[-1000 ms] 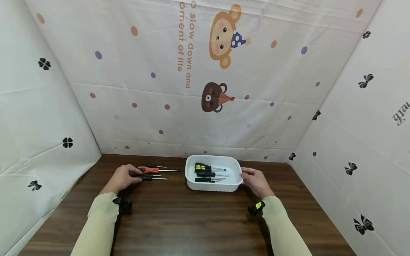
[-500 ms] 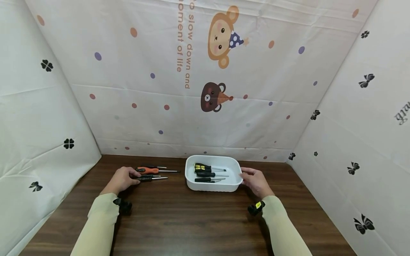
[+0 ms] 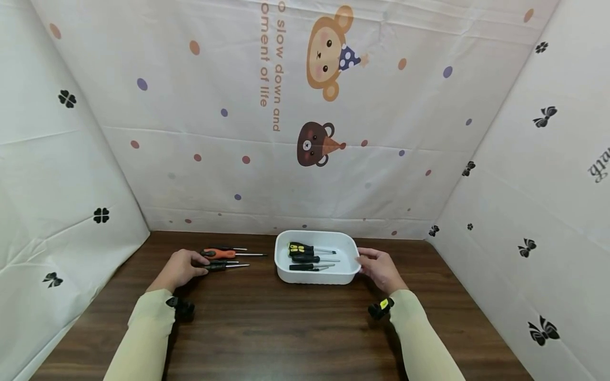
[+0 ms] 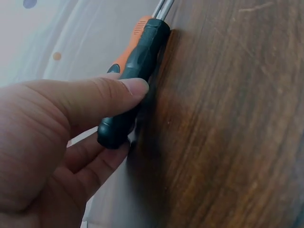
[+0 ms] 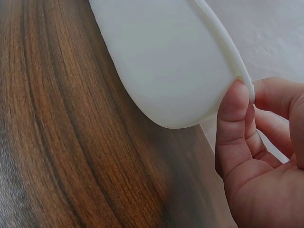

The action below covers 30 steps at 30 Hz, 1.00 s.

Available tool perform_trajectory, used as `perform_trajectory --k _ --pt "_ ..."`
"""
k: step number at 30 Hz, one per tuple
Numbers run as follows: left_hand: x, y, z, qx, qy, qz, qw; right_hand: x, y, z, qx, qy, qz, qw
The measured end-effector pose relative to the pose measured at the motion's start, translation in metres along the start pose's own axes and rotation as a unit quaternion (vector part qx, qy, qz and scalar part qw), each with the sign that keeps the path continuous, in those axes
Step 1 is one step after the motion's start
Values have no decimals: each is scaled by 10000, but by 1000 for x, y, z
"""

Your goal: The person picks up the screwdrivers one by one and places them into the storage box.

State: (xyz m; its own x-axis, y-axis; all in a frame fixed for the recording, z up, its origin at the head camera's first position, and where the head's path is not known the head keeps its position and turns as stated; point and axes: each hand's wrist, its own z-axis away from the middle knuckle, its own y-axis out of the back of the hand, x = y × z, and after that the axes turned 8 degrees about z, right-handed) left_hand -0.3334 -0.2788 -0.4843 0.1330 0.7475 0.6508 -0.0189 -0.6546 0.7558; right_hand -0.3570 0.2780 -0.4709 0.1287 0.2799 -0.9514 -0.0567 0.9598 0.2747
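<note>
Hands (image 3: 181,269) (image 3: 379,270): left on dark screwdriver (image 4: 146,47), right on white tray's rim (image 5: 228,40)

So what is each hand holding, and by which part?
Left hand: a black screwdriver, by its handle. Right hand: a white tub, by its rim.

Smooth plastic container (image 3: 314,277) (rather matt)

The tray (image 3: 314,277) is white, one screwdriver handle (image 3: 224,254) orange and black, the table (image 3: 281,328) streaked brown.
</note>
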Motion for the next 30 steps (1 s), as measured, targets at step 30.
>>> perform_trajectory --k 30 --pt "13 -13 2 896 -661 815 9904 2 0 -2 -30 -15 -131 9999"
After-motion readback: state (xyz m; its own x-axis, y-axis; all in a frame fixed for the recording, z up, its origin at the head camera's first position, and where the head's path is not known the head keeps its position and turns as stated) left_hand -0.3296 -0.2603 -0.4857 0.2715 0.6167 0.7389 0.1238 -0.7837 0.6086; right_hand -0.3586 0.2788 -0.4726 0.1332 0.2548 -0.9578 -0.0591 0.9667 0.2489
